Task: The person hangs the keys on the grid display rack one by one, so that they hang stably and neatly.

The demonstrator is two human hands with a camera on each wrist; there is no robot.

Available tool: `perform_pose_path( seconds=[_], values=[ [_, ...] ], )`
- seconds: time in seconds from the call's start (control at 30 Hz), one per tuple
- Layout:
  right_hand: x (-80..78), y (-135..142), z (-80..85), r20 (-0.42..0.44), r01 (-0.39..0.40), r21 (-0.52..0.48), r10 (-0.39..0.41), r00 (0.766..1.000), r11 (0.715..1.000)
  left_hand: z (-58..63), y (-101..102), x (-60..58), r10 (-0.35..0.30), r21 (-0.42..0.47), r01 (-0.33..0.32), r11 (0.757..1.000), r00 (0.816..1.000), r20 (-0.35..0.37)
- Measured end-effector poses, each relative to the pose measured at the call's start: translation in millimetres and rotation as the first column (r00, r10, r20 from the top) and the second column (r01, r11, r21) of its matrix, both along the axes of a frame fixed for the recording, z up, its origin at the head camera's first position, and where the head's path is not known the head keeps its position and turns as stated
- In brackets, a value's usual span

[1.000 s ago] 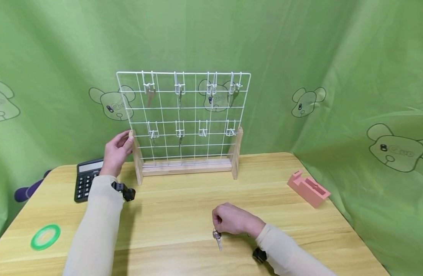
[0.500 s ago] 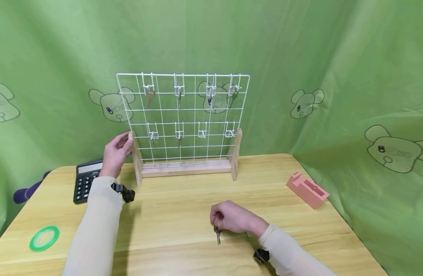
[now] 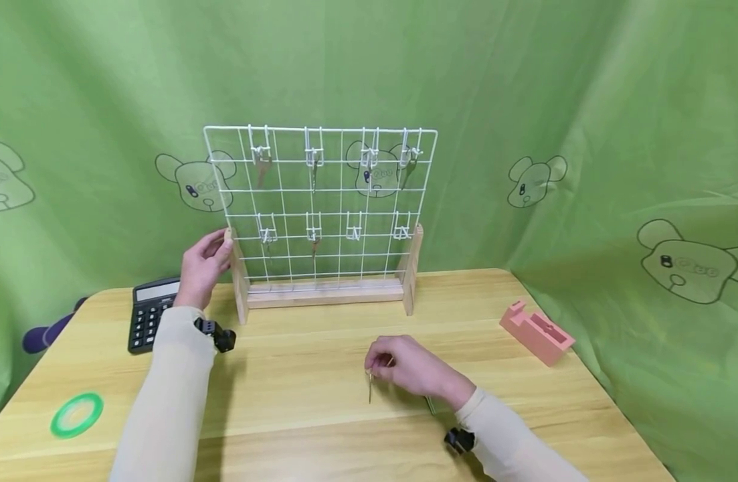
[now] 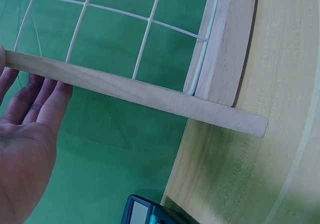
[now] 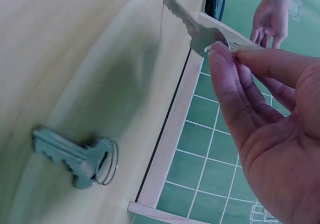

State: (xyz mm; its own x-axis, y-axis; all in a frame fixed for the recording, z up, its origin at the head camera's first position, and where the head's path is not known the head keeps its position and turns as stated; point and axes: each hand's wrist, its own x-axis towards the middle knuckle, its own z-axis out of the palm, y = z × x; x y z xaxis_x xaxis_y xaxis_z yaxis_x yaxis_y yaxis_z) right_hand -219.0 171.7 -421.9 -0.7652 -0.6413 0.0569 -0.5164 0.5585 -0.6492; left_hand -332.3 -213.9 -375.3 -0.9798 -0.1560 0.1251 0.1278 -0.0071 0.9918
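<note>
My right hand (image 3: pixel 413 367) pinches a metal key (image 5: pixel 197 31) by its head between thumb and forefinger, above the wooden table, its blade pointing down in the head view. A second key (image 5: pixel 80 156) with a split ring lies on the table below that hand; in the head view the wrist mostly covers it. My left hand (image 3: pixel 203 266) grips the upper end of the rack's left wooden post (image 4: pixel 130 91). White wire hooks hang in two rows on the grid rack (image 3: pixel 326 296). Keys (image 3: pixel 263 169) hang from the upper hooks and the two left lower hooks.
A black calculator (image 3: pixel 144 328) sits left of the rack, partly behind my left forearm. A green tape roll (image 3: pixel 76 415) lies at the front left. To the right is a pink tape dispenser (image 3: pixel 537 333). Green curtains stand behind the table (image 3: pixel 308 375).
My right hand has risen slightly toward the rack with the key, which has turned edge-on to the head view. The key under the wrist shows a little more. My left hand stays on the post.
</note>
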Motion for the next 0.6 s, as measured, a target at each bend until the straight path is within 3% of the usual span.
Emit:
perform_pose_path(
  seconds=[0.33,0.6],
  values=[
    [-5.2,1,7.8,-0.050,0.022,-0.088,-0.027,0.998,0.996,-0.7,0,-1.8,-0.006,0.030,0.006,1.000,1.000,-0.014],
    [-7.9,-1,16.0,-0.071,0.051,-0.096,-0.058,0.996,0.994,0.1,1,-0.2,-0.002,0.019,0.002,1.000,1.000,0.002]
  ],
)
